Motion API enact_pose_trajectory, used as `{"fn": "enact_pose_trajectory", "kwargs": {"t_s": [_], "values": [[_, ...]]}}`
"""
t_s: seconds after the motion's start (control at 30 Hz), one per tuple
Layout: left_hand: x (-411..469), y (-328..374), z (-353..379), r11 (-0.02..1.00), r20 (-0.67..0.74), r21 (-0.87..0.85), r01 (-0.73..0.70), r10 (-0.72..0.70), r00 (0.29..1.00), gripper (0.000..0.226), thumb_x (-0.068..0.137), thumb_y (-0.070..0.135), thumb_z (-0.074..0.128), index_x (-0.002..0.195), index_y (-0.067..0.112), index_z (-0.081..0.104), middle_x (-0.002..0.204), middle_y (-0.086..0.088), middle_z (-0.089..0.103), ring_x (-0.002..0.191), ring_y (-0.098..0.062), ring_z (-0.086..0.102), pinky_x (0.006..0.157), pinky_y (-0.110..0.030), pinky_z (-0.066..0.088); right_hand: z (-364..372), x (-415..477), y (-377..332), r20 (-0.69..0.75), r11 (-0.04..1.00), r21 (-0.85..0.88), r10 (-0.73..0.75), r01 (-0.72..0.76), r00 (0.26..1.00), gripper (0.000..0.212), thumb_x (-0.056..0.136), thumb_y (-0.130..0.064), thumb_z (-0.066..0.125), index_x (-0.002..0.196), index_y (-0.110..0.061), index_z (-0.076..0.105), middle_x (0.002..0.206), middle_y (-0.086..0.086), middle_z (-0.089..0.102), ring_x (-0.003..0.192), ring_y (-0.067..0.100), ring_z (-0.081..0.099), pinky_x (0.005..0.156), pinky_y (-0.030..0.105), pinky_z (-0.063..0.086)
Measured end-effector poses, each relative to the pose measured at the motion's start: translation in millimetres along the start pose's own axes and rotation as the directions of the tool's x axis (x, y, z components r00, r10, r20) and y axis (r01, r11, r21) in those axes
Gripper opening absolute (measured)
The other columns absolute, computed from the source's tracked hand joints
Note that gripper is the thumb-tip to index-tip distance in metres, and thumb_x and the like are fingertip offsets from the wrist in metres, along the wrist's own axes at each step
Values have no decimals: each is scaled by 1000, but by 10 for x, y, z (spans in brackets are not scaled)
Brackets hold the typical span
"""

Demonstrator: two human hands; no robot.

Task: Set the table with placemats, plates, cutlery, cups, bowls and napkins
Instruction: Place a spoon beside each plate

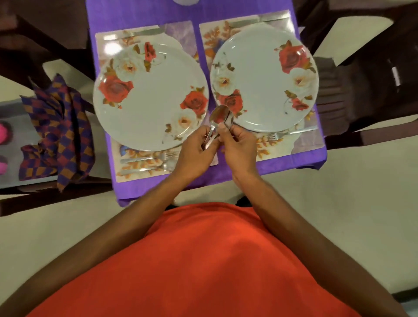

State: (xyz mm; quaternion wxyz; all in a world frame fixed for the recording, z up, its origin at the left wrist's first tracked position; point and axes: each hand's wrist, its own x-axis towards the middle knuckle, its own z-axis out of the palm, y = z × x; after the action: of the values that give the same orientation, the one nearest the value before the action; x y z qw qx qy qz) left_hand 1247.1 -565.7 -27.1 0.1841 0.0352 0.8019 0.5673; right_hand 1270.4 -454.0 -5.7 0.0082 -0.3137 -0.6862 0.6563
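Steel spoons [220, 117], seemingly 2, held together: left hand [194, 150] grips the handles, right hand [237, 144] pinches 1 neck. Peel 1 off cleanly, then lay it by the plate [267, 74] just beyond the right hand.

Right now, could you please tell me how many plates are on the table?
2. The left plate lies on the left placemat, the right plate on the right placemat, side by side. A pale thing cut off at the top edge could be another.
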Motion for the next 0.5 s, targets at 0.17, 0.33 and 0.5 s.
{"fn": "enact_pose_trajectory", "kwargs": {"t_s": [0.17, 0.33, 0.5], "values": [[182, 403, 897, 991, 17, -118, 57, -55, 998, 31, 104, 25, 48, 86, 3, 59, 55, 10, 50, 52, -6, 44, 53, -24, 38, -940, 557, -102, -5, 974, 214, 76, -73, 997, 27, 101, -24, 60, 81, -11, 71, 76, 4, 71, 70, 14, 65, 61, 27, 53], [231, 687, 1488, 959, -89, -221, 179, -203, 975, 29, 108, 14, 39, 86, 1, 55, 57, -2, 48, 46, 0, 45, 46, -10, 38, -1722, 970, -323, -32, 906, 410, 128, -104, 991, 17, 102, -26, 58, 94, -15, 68, 79, -2, 72, 70, 9, 67, 63, 25, 52], [133, 668, 1591, 930, -223, -302, 207, -280, 934, 25, 109, 13, 33, 96, 5, 53, 71, -8, 60, 53, -3, 58, 52, -13, 45, -2184, 1296, -425, 221, 987, 148, 26, -60, 975, 16, 105, -20, 52, 100, -15, 66, 85, 4, 66, 72, 12, 64, 65, 24, 54]]}}
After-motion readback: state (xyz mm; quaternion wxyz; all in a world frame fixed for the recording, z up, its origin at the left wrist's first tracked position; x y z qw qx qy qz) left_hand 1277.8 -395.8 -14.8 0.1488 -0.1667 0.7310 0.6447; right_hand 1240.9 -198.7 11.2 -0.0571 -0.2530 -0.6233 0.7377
